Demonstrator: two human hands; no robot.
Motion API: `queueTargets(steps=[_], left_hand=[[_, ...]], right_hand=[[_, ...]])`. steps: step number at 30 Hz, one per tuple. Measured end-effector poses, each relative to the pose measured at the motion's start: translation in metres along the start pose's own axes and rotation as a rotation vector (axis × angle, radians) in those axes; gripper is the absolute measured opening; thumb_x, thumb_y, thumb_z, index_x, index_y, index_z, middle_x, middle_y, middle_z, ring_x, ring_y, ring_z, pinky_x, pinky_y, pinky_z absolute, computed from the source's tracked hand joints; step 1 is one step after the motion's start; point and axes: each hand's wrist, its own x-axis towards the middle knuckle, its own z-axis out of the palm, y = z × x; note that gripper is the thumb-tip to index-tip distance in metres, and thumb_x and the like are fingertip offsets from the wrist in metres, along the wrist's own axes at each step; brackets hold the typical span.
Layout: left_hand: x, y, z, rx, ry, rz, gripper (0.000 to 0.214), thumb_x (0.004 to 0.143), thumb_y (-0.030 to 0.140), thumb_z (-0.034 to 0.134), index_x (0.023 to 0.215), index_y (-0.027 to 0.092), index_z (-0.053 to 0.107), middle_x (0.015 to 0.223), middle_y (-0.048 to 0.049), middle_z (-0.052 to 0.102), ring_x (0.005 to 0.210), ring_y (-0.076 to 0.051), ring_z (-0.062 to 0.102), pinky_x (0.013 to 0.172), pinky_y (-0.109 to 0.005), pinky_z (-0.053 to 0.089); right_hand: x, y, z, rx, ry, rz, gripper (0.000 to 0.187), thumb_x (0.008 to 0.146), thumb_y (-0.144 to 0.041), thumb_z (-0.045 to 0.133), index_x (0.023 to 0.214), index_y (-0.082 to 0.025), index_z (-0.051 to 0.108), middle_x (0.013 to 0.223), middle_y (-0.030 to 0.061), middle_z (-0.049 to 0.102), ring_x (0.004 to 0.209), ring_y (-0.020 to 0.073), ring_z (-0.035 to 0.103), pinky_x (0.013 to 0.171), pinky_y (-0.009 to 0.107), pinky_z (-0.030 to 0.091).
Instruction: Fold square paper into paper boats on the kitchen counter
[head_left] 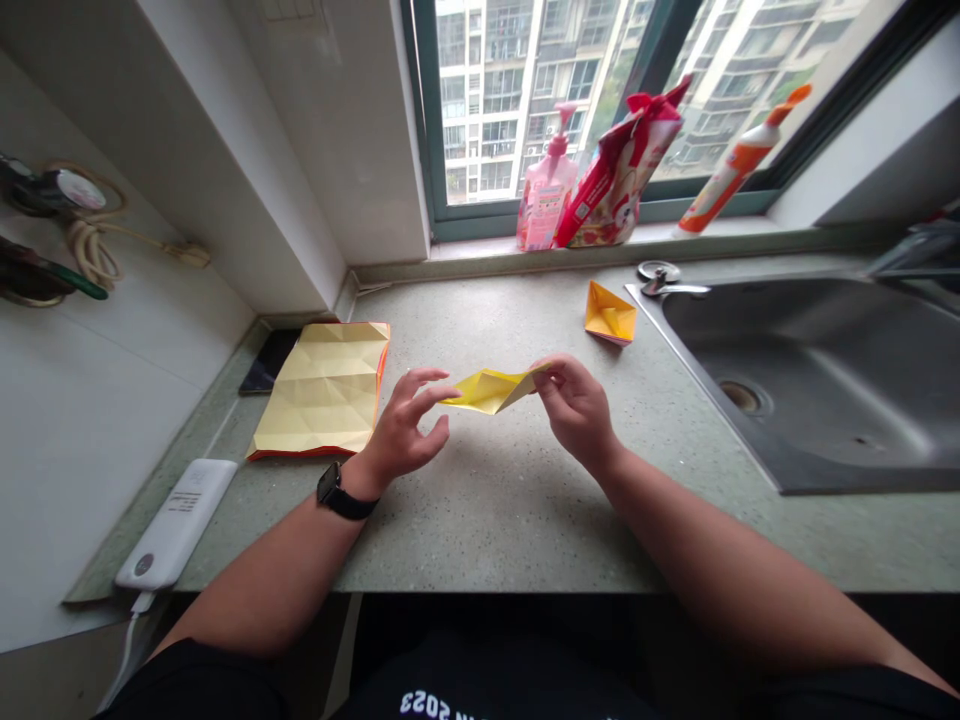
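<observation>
A folded yellow paper piece (491,390) hangs just above the grey-green counter (495,500). My right hand (576,408) pinches its right end between thumb and fingers. My left hand (405,432), with a black watch on the wrist, is at the paper's left end with fingers spread and curled; a fingertip touches or nearly touches the paper. A finished orange folded paper box (610,314) sits on the counter behind my right hand, near the sink.
A creased yellow sheet with red edges (324,388) lies left, a dark phone (266,362) beside it. A white power bank (178,522) sits at the counter's left edge. A steel sink (817,380) fills the right. Pink pump bottle (546,195), red bag (622,175), orange bottle (739,165) on the windowsill.
</observation>
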Motion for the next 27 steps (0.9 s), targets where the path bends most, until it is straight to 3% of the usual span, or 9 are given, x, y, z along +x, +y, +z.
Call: queueTargets(steps=[4, 7, 11, 15, 19, 22, 27], left_hand=[[-0.001, 0.009, -0.002, 0.091, -0.156, 0.046, 0.039, 0.088, 0.036, 0.089, 0.125, 0.03, 0.078, 0.156, -0.0121, 0.06, 0.141, -0.037, 0.058, 0.121, -0.058, 0.044], [-0.002, 0.011, 0.002, 0.175, -0.178, 0.034, 0.038, 0.088, 0.046, 0.09, 0.121, 0.03, 0.081, 0.159, -0.0137, 0.06, 0.141, -0.04, 0.059, 0.118, -0.059, 0.044], [-0.003, 0.01, 0.007, 0.231, -0.18, 0.018, 0.021, 0.095, 0.034, 0.082, 0.115, 0.029, 0.083, 0.154, -0.0119, 0.065, 0.134, -0.037, 0.065, 0.111, -0.055, 0.048], [-0.002, 0.007, 0.008, 0.205, -0.222, 0.052, 0.018, 0.101, 0.023, 0.071, 0.115, 0.028, 0.081, 0.128, -0.0074, 0.08, 0.111, -0.028, 0.075, 0.097, -0.045, 0.052], [-0.003, 0.008, 0.009, 0.152, -0.145, 0.061, 0.013, 0.105, 0.023, 0.067, 0.109, 0.025, 0.078, 0.115, -0.0078, 0.082, 0.102, -0.025, 0.076, 0.091, -0.041, 0.056], [-0.007, 0.008, 0.012, 0.114, -0.036, 0.028, 0.008, 0.105, 0.025, 0.069, 0.112, 0.025, 0.073, 0.11, -0.0079, 0.082, 0.1, -0.025, 0.078, 0.09, -0.04, 0.059], [-0.015, 0.008, 0.015, 0.023, 0.047, -0.062, 0.034, 0.104, 0.03, 0.074, 0.135, 0.025, 0.06, 0.106, -0.0058, 0.081, 0.096, -0.022, 0.08, 0.085, -0.035, 0.063]], right_hand=[[-0.008, -0.009, 0.006, -0.044, -0.073, -0.054, 0.012, 0.107, -0.035, 0.061, 0.1, -0.026, 0.066, 0.098, 0.0049, 0.071, 0.09, 0.0218, 0.069, 0.076, 0.037, 0.064], [-0.01, -0.017, 0.008, -0.052, -0.132, -0.116, 0.01, 0.108, -0.031, 0.06, 0.102, -0.027, 0.067, 0.099, 0.0054, 0.072, 0.091, 0.0216, 0.07, 0.074, 0.036, 0.064], [-0.01, -0.027, 0.007, -0.058, -0.198, -0.206, 0.01, 0.108, -0.025, 0.058, 0.105, -0.028, 0.067, 0.1, 0.0069, 0.074, 0.094, 0.0234, 0.072, 0.078, 0.04, 0.064], [-0.01, -0.028, 0.006, -0.039, -0.207, -0.24, 0.01, 0.108, -0.023, 0.059, 0.104, -0.028, 0.067, 0.099, 0.0069, 0.074, 0.093, 0.0237, 0.073, 0.082, 0.042, 0.063], [-0.011, -0.021, 0.007, 0.003, -0.214, -0.152, 0.004, 0.107, -0.03, 0.063, 0.109, -0.028, 0.066, 0.104, 0.0071, 0.073, 0.097, 0.0235, 0.073, 0.079, 0.04, 0.066], [-0.01, -0.014, 0.009, -0.005, -0.268, -0.096, 0.013, 0.103, -0.036, 0.07, 0.112, -0.026, 0.068, 0.101, 0.0052, 0.076, 0.091, 0.0218, 0.075, 0.082, 0.04, 0.068], [-0.008, -0.009, 0.009, -0.092, -0.332, -0.143, 0.011, 0.102, -0.034, 0.071, 0.1, -0.025, 0.075, 0.09, 0.0039, 0.079, 0.079, 0.0202, 0.073, 0.074, 0.035, 0.064]])
